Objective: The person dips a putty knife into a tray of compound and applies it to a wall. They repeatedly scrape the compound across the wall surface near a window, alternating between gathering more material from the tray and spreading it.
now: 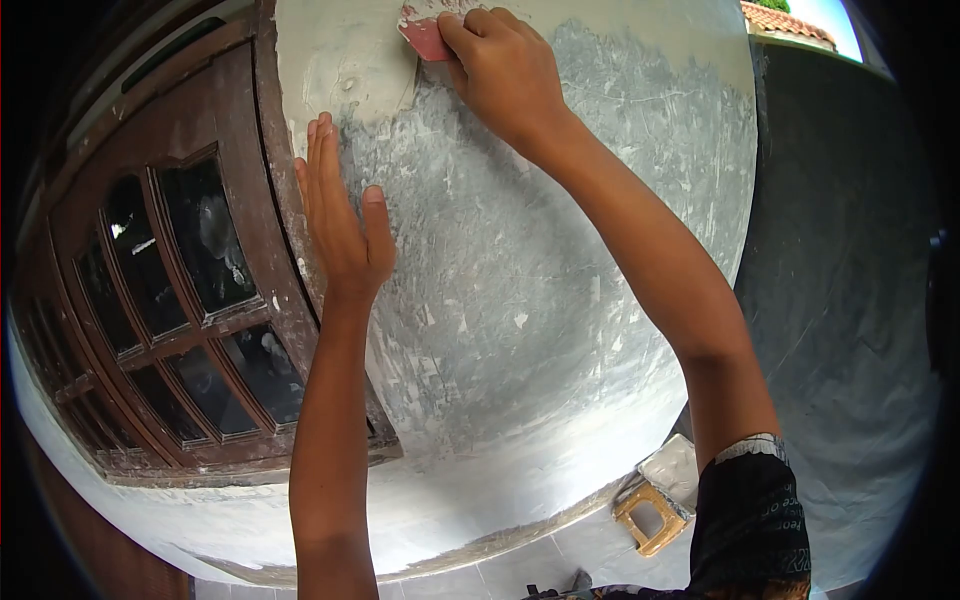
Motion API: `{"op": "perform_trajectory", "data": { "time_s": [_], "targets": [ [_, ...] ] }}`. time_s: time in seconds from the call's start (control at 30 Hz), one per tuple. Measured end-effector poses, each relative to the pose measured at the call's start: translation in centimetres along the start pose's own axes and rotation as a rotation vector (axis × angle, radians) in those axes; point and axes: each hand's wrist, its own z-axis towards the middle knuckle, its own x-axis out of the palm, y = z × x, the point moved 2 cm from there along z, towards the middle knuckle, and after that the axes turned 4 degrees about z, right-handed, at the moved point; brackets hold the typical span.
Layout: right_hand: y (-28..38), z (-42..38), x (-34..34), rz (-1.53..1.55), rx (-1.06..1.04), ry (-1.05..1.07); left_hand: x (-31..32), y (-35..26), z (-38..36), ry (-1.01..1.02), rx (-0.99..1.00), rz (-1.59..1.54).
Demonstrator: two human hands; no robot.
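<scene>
My right hand (505, 75) grips a red scraper (427, 38) and holds it against the upper part of the wall (500, 270). White paste clings to the scraper's top edge. Cream-coloured filler (345, 60) covers the wall's top, with rough grey, patchy surface below it. My left hand (345, 215) is raised near the wall's left edge, beside the window frame, fingers stretched upward and thumb apart, holding nothing. Whether its palm touches the wall is hard to tell.
A brown wooden window (190, 350) with glass panes fills the left side. Dark sheeting (840, 300) hangs at the right. On the tiled floor (520, 575) stand a yellowish stool (650, 520) and a pale, smeared container or board (670, 470).
</scene>
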Motion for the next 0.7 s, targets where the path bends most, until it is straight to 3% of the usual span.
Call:
{"op": "perform_trajectory", "data": {
  "time_s": [0.2,0.3,0.47,0.6,0.7],
  "targets": [
    [2.0,-3.5,0.2,0.05,-0.169,0.087,0.0,0.0,0.0,-0.006,-0.005,0.01],
    [4.7,-6.5,-2.7,0.226,-0.12,0.147,0.0,0.1,0.0,0.0,-0.002,0.016],
    [0.8,-3.5,-3.6,0.179,0.001,0.037,0.0,-0.1,0.1,-0.001,0.018,-0.017],
    [-3.2,-0.3,-1.7,0.087,-0.04,0.037,0.1,-0.1,0.1,0.001,0.021,0.029],
    [-3.5,-2.3,-0.8,0.053,-0.075,0.072,0.1,-0.1,0.1,-0.002,0.014,0.026]
  ]
}}
